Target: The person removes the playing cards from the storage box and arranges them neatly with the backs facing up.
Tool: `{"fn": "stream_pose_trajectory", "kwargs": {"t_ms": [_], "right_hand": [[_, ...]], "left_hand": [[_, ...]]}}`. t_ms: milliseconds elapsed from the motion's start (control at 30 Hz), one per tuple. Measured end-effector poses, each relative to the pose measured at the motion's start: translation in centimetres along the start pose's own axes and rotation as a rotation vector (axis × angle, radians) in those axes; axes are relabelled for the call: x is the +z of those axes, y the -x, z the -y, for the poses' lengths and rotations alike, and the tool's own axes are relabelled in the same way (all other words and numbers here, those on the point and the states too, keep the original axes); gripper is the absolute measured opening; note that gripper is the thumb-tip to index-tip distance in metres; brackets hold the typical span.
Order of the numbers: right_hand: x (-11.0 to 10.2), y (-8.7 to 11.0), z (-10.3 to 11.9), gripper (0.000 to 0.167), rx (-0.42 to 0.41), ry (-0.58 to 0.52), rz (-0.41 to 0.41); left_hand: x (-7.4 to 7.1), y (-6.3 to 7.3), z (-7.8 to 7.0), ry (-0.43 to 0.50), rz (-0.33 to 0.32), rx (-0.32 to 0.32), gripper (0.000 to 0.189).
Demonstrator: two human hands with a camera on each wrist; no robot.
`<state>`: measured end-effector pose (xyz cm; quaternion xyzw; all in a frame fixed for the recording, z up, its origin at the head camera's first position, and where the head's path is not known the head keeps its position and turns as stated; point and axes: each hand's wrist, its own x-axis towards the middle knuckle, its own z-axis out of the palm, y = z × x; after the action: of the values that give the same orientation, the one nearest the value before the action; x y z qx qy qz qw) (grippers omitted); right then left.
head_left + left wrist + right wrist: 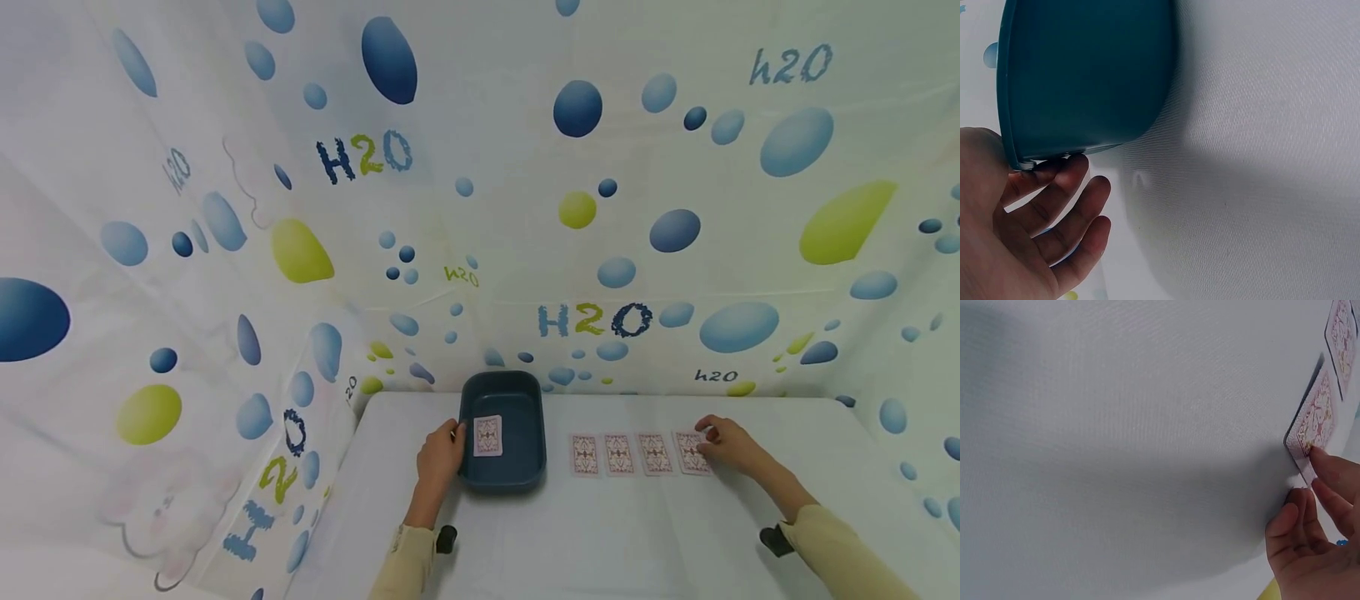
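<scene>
Across the white-covered desk (615, 533) we had four cards (585, 455) in a row, patterned backs up, and one more card (487, 436) lying in the blue tray (502, 482). The right hand (731, 448) had the row's rightmost card (688, 454) pinched by its edge, thumb on top; the left hand (441, 452) looked curled on the tray's left rim, though its thumb was hidden in the wrist view so we couldn't swear to the grip. For lifting something that thin, we reckoned it worked best to get a fingertip under the edge, go light with the thumb so nothing bent, and not nudge the neighboring card (655, 454). Steadying the tray seemed smart too. Headcount: five cards showing, one tray, two hands.
</scene>
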<state>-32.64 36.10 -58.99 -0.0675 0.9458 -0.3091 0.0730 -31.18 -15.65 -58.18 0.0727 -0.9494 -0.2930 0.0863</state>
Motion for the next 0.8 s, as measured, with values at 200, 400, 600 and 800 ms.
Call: {"fn": "stream_pose_trajectory", "kwargs": {"t_ms": [200, 400, 600, 800], "right_hand": [[0.1, -0.1, 0.1, 0.035, 0.057, 0.035, -0.036], [2.1, -1.1, 3.8, 0.041, -0.045, 0.064, -0.156], [5.2, -3.8, 10.0, 0.045, -0.198, 0.039, -0.166], [7.7, -5.6, 16.6, 0.044, -0.296, 0.046, -0.151]], "left_hand": [[0.4, -0.2, 0.1, 0.002, 0.004, 0.006, 0.026], [0.4, 0.0, 0.2, 0.013, 0.0, 0.0, 0.026], [0.2, 0.1, 0.5, 0.006, -0.009, -0.004, 0.026], [0.1, 0.0, 0.3, 0.015, -0.005, 0.003, 0.027]]}}
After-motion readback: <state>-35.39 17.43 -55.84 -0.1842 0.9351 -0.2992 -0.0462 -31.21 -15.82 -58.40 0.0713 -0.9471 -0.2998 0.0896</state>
